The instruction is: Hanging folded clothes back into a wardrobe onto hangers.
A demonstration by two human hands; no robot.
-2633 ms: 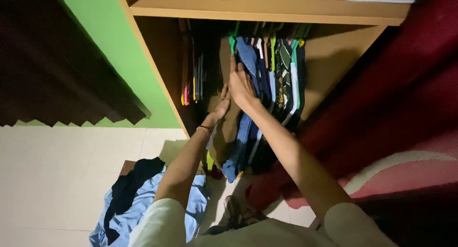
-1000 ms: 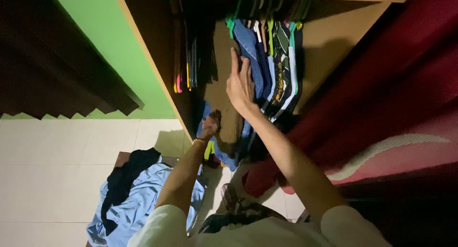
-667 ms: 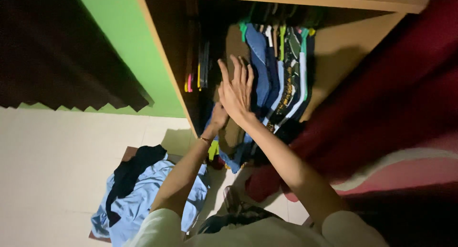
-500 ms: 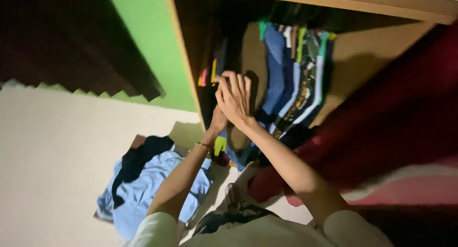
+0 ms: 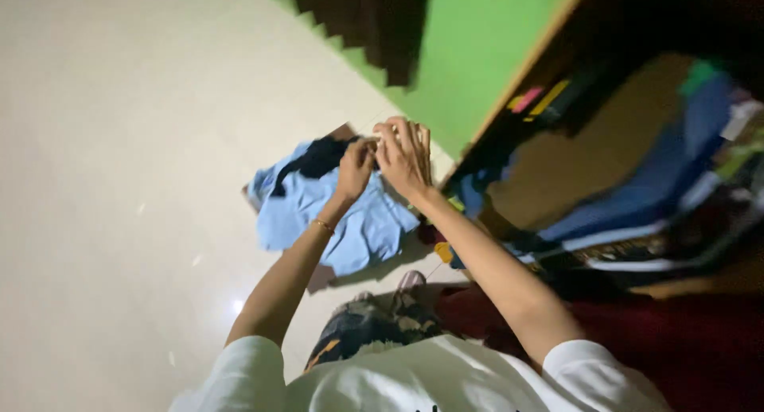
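At the centre of the frame, slightly above the middle, the left hand and right hand meet, raised over a heap of light blue cloth on the pale tiled floor. The left hand's fingers are curled in toward the right hand; the right hand's fingers are bent and loosely spread. Motion blur prevents any finding on whether either hand grips an item; if something small is pinched between them, it cannot be made out. A dark garment lies across the upper edge of the blue heap, directly behind the hands. At right, the open wooden wardrobe holds hanging clothes, mostly blue and dark, packed close together. A green wall occupies the upper centre, and a red cloth fills the lower right corner. Risks noted: the heap sits on the floor just in front of the person's patterned trousers, and a step forward could catch a foot in loose fabric and cause a slip on the smooth tile. Any small item held between the fingers could drop into the folds below and be hard to find in this dim light. The crowded clothes may snag or slide off hangers if pulled sideways.
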